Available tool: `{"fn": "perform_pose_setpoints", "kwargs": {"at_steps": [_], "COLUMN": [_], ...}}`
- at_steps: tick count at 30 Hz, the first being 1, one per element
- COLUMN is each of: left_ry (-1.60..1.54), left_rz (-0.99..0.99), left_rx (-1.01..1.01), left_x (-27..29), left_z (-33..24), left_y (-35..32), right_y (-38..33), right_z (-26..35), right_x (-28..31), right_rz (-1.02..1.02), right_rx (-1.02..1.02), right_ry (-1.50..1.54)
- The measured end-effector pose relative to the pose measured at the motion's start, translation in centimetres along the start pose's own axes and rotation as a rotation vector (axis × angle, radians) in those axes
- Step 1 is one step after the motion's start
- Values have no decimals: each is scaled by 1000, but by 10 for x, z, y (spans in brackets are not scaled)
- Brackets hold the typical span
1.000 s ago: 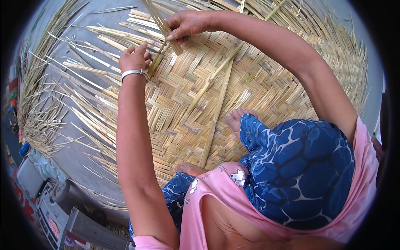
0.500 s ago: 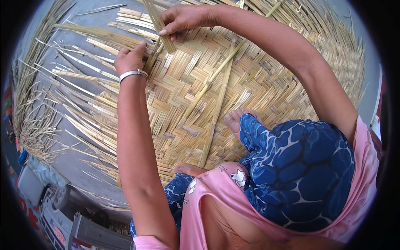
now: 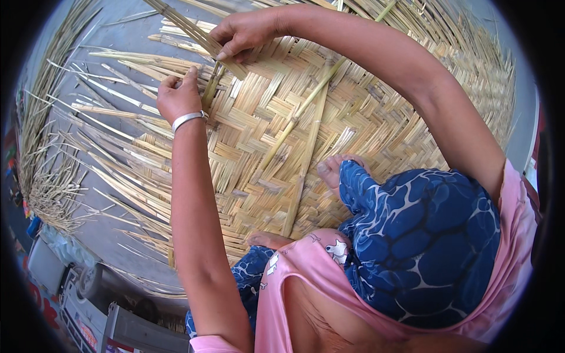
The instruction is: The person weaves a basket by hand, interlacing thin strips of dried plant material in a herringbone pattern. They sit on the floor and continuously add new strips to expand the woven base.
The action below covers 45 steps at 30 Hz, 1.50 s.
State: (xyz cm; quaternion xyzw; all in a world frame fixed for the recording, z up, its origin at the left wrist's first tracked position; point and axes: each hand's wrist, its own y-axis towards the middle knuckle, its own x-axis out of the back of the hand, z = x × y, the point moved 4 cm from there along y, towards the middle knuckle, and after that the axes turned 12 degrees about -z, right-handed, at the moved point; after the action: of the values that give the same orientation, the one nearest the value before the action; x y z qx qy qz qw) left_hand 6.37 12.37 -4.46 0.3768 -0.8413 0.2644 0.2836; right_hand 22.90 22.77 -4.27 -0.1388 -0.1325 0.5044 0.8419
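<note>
A woven mat [image 3: 265, 129] of pale split reeds lies on the floor with its loose reed ends [image 3: 129, 117] fanning out to the left. At its far left edge my right hand [image 3: 247, 34] grips a flat bundle of reed strips [image 3: 185, 26], slanting up and left above the weave. My left hand [image 3: 178, 99], with a silver bracelet [image 3: 188, 119] at the wrist, is just below and left of it. Its fingers are curled over the loose ends beside a darker upright strip [image 3: 210, 88]; whatever they hold is hidden.
Two long loose canes [image 3: 294, 120] lie across the mat. My bare foot [image 3: 331, 170] rests on the weave. Piled reeds [image 3: 50, 188] line the left side of the grey floor [image 3: 112, 229]. Grey plastic objects [image 3: 141, 329] stand at the lower left.
The bundle in my right hand has tilted further left, and that hand has shifted slightly left. My left hand has moved down a little, and the strips near it now lie lower.
</note>
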Motion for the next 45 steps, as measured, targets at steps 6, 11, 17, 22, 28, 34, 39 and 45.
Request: {"fn": "perform_pose_setpoints", "kwargs": {"at_steps": [6, 11, 17, 22, 28, 34, 39, 45], "left_ry": [-162, -100, 131, 128, -17, 1, 24, 52], "left_rz": [86, 315, 375, 159, 213, 86, 62, 85], "left_rx": [-328, -250, -213, -447, -380, -490, -409, -398], "left_x": [11, -17, -32, -24, -25, -21, -22, -28], "left_z": [-11, -13, -16, -28, -17, -11, -10, -15], "left_y": [-80, -64, -56, -74, -71, -85, -86, -81], "right_y": [-7, -1, -8, -9, -10, -20, -12, -1], "right_z": [0, 10, 10, 18, 24, 33, 28, 14], "right_x": [4, 0, 2, -7, -8, -20, -20, -10], "right_rz": [-10, 4, 42, -17, -16, -6, 4, -45], "right_rx": [35, 174, 89, 230, 215, 321, 297, 222], "right_ry": [3, -147, -58, -270, -380, -451, -407, -365]}}
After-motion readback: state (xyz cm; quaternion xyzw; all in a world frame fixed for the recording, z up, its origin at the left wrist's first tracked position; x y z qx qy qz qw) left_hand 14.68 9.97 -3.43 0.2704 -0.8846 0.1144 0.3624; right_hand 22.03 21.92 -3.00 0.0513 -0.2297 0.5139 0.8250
